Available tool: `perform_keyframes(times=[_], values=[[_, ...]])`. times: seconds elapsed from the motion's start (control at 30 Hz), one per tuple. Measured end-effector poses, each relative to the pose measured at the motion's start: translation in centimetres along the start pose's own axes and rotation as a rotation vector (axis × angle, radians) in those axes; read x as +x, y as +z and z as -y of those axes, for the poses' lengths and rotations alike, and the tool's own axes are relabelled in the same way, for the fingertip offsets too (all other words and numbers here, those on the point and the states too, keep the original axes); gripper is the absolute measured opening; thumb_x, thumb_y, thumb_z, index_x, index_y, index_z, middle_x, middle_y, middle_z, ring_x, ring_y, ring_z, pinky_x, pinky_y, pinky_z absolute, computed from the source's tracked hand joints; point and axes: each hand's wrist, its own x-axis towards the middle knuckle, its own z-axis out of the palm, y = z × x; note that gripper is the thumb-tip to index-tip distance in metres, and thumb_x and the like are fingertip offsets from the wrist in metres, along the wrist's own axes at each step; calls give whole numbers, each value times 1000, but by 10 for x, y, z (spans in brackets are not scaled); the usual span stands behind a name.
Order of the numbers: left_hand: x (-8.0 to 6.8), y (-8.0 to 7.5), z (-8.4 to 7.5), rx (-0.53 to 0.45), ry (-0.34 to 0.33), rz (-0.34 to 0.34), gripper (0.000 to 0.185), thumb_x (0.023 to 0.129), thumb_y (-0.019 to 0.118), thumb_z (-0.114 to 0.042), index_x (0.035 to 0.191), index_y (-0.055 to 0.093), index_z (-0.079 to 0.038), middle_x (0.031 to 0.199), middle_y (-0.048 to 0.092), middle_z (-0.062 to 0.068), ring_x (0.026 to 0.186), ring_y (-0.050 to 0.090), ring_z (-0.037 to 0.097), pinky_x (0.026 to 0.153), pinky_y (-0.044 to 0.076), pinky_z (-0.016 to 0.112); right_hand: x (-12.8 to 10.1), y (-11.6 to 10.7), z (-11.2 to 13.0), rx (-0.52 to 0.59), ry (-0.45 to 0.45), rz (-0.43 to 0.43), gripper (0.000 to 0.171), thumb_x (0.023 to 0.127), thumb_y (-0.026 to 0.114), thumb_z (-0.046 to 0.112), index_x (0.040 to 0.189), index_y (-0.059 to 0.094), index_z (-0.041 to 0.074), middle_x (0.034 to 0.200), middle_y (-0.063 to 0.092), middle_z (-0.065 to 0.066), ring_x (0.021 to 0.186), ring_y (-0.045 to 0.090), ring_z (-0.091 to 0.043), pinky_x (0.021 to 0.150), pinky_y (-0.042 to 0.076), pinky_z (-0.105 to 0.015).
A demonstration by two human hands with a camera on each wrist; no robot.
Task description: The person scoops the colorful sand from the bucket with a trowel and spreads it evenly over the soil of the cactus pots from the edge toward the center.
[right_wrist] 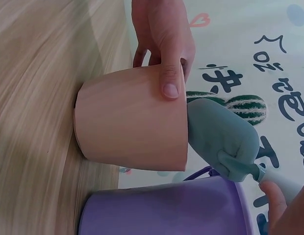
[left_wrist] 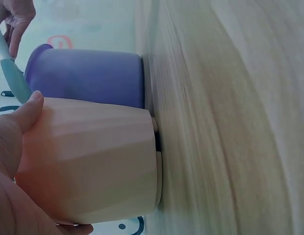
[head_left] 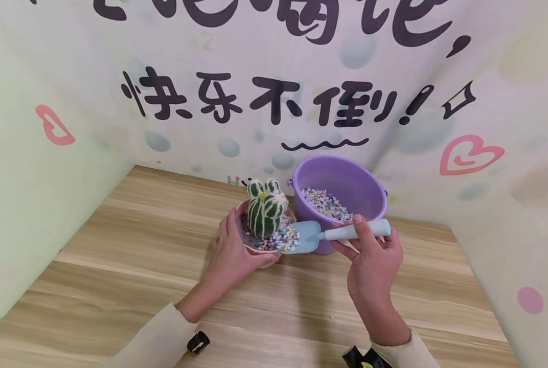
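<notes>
Overhead, in the head view, I logged the left hand (head_left: pixel 234 253) wrapped around the near side of the pink pot (head_left: pixel 255 250) at frame centre, thumb along the pot's rim. The pot stood on the wooden table (head_left: pixel 117 266) and held a striped green cactus (head_left: pixel 265 209) with coloured pebbles (head_left: pixel 283 237) around its base. The right hand (head_left: pixel 370 260), lower right of centre, grasped the pale handle of the blue trowel (head_left: pixel 320 235) between thumb and fingers. The trowel blade lay over the pot's right rim, carrying pebbles. The purple bucket (head_left: pixel 347 186) stood just behind and right of the pot, touching or nearly touching it, with more pebbles inside.

Next, in the left wrist view, I saw the left hand (left_wrist: pixel 14 161) at lower left curled against the pot (left_wrist: pixel 93 161), thumb lying on the pot wall near the rim. The bucket (left_wrist: pixel 88 78) sat directly above the pot in the frame, both resting on the table (left_wrist: pixel 230 122). The trowel (left_wrist: pixel 12 73) appeared at the left edge, with the right hand (left_wrist: pixel 14 19) in the upper left corner.

Finally, in the right wrist view, the pot (right_wrist: pixel 132 117) occupied frame centre with the left hand (right_wrist: pixel 162 44) gripping its rim from above. The trowel (right_wrist: pixel 220 142) blade touched the pot's rim at right, the cactus (right_wrist: pixel 240 105) showed behind it, and the bucket (right_wrist: pixel 166 208) filled the bottom. Only a fingertip of the right hand (right_wrist: pixel 284 210) showed at lower right, on the trowel handle.
</notes>
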Motion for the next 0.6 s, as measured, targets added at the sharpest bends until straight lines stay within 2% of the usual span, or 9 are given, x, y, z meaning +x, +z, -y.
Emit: perform_keyframes(times=[0.17,0.4,0.6], values=[[2,-6,4,-1,28,27,145,52,85,-68,156,1,-11,157,18,20,140,28,41,108,29,65,0,0,0,-4,4,0,27,87,74,14,100,54,0,79,72,-12,77,73,-31,62,59,-47],[8,-12,14,-140,46,126,140,59,90,-50,157,-4,-12,160,12,20,145,18,41,113,23,60,0,1,0,-16,4,9,28,87,74,15,101,55,0,81,71,-13,77,73,-32,62,58,-47],[7,-10,16,-161,74,108,136,61,91,-45,156,1,-9,160,16,20,144,22,40,114,24,58,0,3,-1,-34,-1,25,28,87,74,14,101,56,0,82,71,-11,75,73,-30,61,59,-46]])
